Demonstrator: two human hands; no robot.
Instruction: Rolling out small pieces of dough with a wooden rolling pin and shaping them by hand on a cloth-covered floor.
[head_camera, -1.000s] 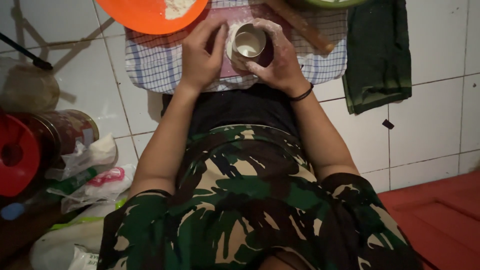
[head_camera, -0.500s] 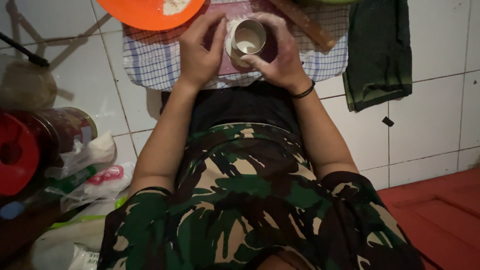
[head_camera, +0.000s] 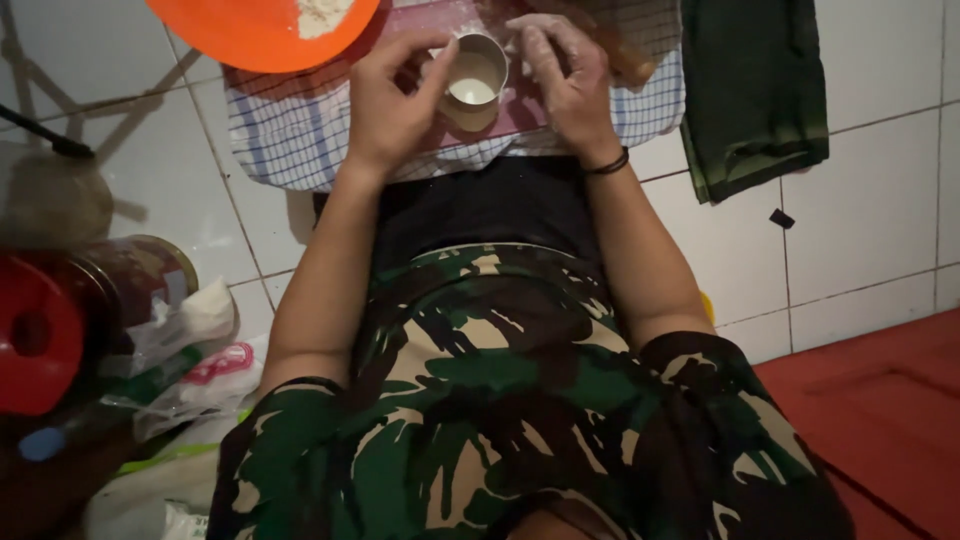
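A small round metal cup (head_camera: 475, 82) with pale white inside stands on a reddish board (head_camera: 520, 125) laid over a blue-checked cloth (head_camera: 300, 140). My left hand (head_camera: 388, 110) pinches the cup's left rim with thumb and fingers. My right hand (head_camera: 567, 85), dusted with flour, sits just right of the cup with bent fingers at its rim, not wrapped round it. A dark band is on that wrist. Both forearms reach forward over my camouflage-clad lap.
An orange plate (head_camera: 250, 25) with flour lies at the top left. A wooden rolling pin (head_camera: 625, 60) lies behind my right hand. A dark green cloth (head_camera: 755, 90) lies to the right. A red-lidded jar (head_camera: 40, 330) and plastic bags (head_camera: 190, 350) stand left, a red mat (head_camera: 880, 410) right.
My right hand has come off the cup it was wrapped round and now sits beside it. My left hand has shifted onto the cup's rim.
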